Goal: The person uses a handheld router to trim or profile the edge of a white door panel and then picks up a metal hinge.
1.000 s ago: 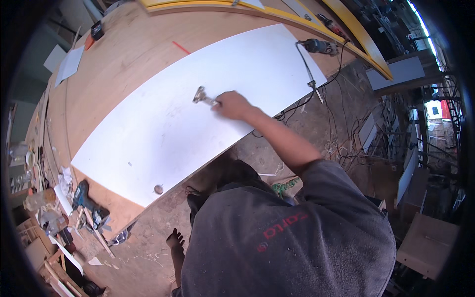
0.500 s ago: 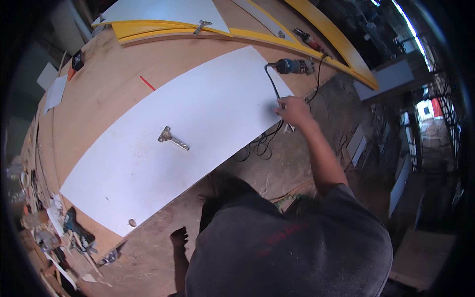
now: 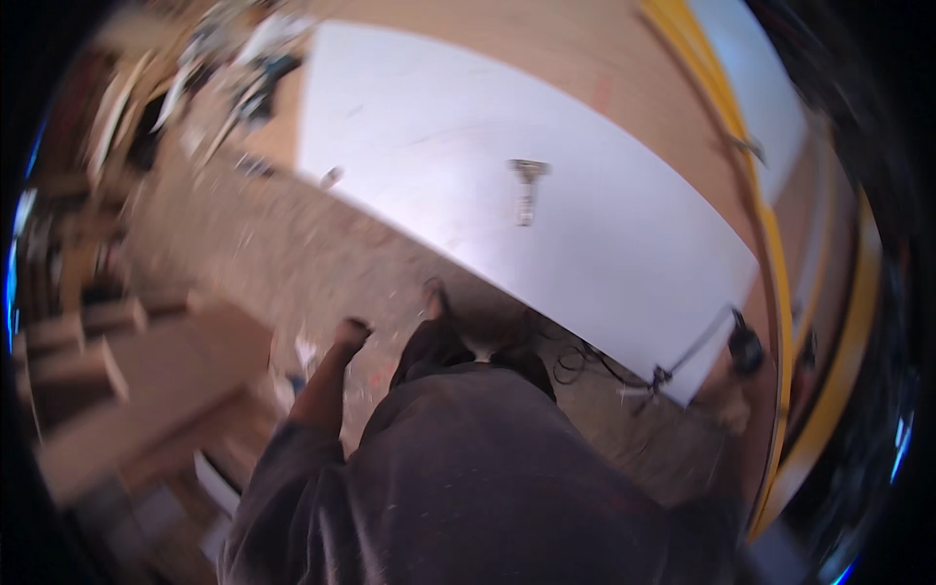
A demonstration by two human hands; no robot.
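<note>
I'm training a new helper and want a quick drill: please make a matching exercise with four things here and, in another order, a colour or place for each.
1. Hinge
2. Large panel
3. Strips
4. Cord

A. Yellow
B. Black
C. Near the large panel's middle
D. White

Pairs: 1-C; 2-D; 3-A; 4-B
</note>
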